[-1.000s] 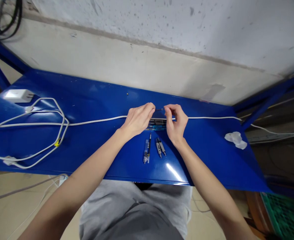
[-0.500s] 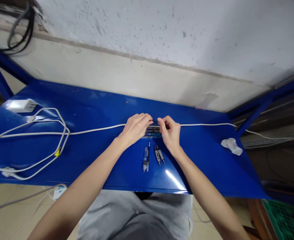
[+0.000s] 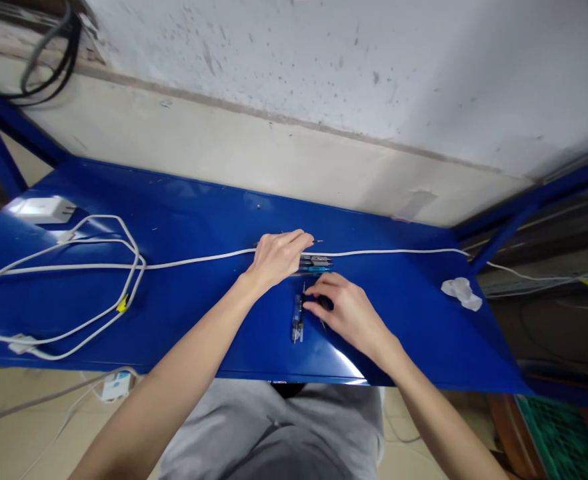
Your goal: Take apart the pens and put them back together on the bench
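On the blue shelf (image 3: 189,300), my left hand (image 3: 279,257) is closed around a thin pen whose pointed tip sticks out to the right of the fingers. Right below it lies a row of several pens (image 3: 319,261) with grey and blue clips, partly covered by that hand. My right hand (image 3: 347,310) is lower down, thumb and forefinger apart at the top of a dark pen refill (image 3: 302,310). A clear pen barrel (image 3: 295,320) lies close beside the refill. Under the right hand, the two grey pen pieces are mostly hidden.
A white cable (image 3: 199,259) runs along the shelf behind the pens and loops at the left. Near that loop sits a white plug adapter (image 3: 47,210). Crumpled white plastic (image 3: 461,293) lies at the right. The wall (image 3: 274,143) rises behind the shelf.
My right hand has left the pen tip by my left hand and come down toward me to the loose refill. My left hand stays closed on its pen, with the tip now exposed.
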`<state>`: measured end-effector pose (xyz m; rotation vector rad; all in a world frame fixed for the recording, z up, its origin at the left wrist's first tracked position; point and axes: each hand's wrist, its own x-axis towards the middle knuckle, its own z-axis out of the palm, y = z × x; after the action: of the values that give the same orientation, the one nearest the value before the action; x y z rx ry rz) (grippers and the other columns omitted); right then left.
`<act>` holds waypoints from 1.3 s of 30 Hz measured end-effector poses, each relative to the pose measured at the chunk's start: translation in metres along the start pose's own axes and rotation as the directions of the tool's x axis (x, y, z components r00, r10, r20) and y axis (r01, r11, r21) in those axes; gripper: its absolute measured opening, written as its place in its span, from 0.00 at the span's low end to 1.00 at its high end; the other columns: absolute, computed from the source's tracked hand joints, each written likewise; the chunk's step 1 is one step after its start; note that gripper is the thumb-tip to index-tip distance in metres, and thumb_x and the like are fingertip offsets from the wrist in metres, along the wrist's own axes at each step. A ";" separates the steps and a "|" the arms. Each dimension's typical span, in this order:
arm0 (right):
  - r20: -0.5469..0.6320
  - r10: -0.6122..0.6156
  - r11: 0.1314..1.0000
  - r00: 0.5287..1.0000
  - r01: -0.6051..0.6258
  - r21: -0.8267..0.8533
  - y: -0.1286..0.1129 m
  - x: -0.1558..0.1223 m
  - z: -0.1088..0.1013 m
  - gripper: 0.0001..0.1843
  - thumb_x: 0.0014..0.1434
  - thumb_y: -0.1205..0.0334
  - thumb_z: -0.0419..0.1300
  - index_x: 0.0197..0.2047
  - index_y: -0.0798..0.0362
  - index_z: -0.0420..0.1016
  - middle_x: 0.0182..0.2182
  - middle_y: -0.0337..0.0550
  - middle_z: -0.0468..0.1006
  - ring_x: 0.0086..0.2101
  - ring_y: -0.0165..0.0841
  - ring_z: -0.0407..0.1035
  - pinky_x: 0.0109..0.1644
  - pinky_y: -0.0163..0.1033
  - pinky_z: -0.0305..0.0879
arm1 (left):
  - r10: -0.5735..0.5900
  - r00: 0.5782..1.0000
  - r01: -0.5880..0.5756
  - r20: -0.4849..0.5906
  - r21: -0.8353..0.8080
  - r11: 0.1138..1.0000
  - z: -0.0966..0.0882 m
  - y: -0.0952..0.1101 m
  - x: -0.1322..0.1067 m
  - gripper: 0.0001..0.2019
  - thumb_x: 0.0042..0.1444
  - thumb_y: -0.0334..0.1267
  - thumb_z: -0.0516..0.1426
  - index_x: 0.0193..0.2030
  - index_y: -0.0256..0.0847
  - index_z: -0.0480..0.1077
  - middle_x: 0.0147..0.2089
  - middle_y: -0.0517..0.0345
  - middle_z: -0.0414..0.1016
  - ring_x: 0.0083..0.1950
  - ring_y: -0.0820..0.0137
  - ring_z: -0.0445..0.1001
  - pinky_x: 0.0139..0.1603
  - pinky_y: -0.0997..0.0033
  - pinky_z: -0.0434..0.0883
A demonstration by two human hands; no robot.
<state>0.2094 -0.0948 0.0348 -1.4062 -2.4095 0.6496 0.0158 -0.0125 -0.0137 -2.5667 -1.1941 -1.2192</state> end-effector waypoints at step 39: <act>-0.505 0.180 0.924 0.844 0.032 0.382 0.020 0.033 -0.009 0.06 0.61 0.62 0.68 0.42 0.50 0.77 0.34 0.39 0.84 0.32 0.32 0.77 0.34 0.35 0.67 | -0.070 0.983 0.074 0.170 -0.012 0.997 -0.003 0.004 0.002 0.13 0.72 0.33 0.50 0.43 0.42 0.77 0.40 0.58 0.84 0.36 0.69 0.81 0.28 0.69 0.58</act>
<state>0.2126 -0.0554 0.0327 -1.3034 -1.6941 0.5993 0.0175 -0.0147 -0.0096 -2.7097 -1.3239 -1.0457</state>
